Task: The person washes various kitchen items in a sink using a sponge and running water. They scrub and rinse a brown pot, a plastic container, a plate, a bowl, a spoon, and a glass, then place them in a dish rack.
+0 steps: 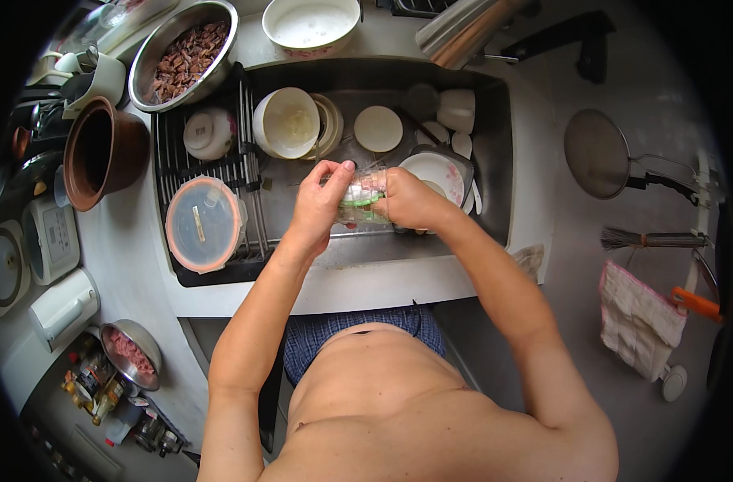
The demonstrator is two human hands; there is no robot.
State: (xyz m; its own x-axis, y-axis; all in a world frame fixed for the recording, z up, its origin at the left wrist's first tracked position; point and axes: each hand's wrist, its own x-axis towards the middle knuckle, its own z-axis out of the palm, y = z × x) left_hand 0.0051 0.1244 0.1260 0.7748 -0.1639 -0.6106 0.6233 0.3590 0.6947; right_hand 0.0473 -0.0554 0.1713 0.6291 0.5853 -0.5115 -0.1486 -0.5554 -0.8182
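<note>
Over the sink, my left hand grips a clear patterned glass or jar lying sideways. The fingers of my right hand are inside its mouth, on a green-and-white scrubber seen through the wall; its exact kind is blurred. Beneath my right hand lies a white plate with pink flowers, partly covered. Beyond my hands stand a stained cream bowl, a small round white dish and a white mug.
A rack at the sink's left bears an upturned bowl and a lidded round container. A steel bowl of brown pieces, a brown pot and a white bowl surround it. A strainer hangs right.
</note>
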